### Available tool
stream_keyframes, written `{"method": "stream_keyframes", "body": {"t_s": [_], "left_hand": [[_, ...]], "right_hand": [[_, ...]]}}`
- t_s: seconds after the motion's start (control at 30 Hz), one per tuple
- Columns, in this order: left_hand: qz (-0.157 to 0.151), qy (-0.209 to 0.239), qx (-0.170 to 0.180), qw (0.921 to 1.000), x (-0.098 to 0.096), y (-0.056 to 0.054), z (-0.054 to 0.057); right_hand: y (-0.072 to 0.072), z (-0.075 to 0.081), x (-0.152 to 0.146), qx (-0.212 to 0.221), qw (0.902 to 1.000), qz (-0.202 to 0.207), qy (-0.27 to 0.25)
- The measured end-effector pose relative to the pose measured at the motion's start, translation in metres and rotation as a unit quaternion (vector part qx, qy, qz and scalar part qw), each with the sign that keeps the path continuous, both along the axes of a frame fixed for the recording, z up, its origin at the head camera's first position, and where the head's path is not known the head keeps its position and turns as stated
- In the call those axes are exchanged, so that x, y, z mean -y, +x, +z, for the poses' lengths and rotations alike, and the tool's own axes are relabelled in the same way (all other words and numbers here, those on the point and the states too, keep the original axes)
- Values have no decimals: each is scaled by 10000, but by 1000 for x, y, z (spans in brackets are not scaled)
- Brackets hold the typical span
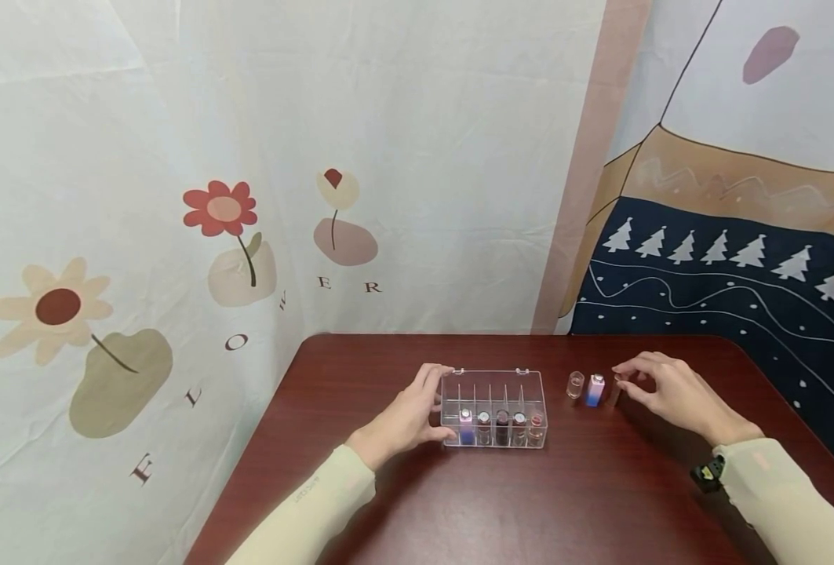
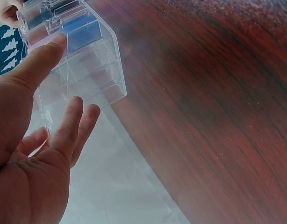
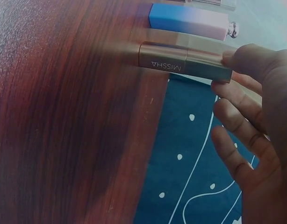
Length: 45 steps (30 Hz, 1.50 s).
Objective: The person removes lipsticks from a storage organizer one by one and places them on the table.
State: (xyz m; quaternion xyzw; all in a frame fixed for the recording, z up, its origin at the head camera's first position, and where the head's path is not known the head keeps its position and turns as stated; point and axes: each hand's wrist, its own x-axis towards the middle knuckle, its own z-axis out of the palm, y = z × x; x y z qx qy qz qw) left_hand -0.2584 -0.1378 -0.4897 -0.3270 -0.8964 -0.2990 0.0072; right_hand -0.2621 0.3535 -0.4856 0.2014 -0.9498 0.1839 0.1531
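Observation:
On the table stands a clear plastic divided organizer box [image 1: 493, 402] with several lipsticks standing in its front row; the back-row compartments look bare. My left hand [image 1: 408, 412] grips the box at its left end, thumb at the front corner and fingers round the side and back. To the right of the box, my right hand [image 1: 674, 392] pinches the top of an upright lipstick [image 3: 164, 58], a metallic gold-brown tube marked MISSHA, between thumb and index finger. Just left of it stands a pink-to-blue lipstick [image 1: 595, 391], and beyond that a small clear-walled tube [image 1: 575, 385].
The dark red wooden table [image 1: 501, 502] backs onto a pale curtain [image 1: 445, 157] with flower prints. A dark blue hanging with white trees [image 1: 713, 282] borders its right side. A dark watch [image 1: 708, 475] is on the right wrist.

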Motion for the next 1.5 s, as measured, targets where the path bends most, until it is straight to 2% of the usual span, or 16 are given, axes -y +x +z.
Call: {"method": "stream_keyframes", "body": {"t_s": [0.27,0.47,0.6,0.83,1.07,1.5], "left_hand": [[-11,20,-12,10000,0,0,0],[-14,5,-57,10000,0,1,0],[12,-22,-78,10000,0,1,-1],[9,10,-57,10000,0,0,-2],[17,22,-53,10000,0,1,-2],[58,2,-2,10000,0,2,-2]], "right_hand": [[0,0,0,-82,10000,-38,11],[3,0,2,-496,9987,57,-95],[6,2,6,-624,9976,94,-279],[13,6,20,-819,9955,189,-443],[16,8,35,-987,9942,276,-331],[20,9,66,-1329,9882,699,-303]]}}
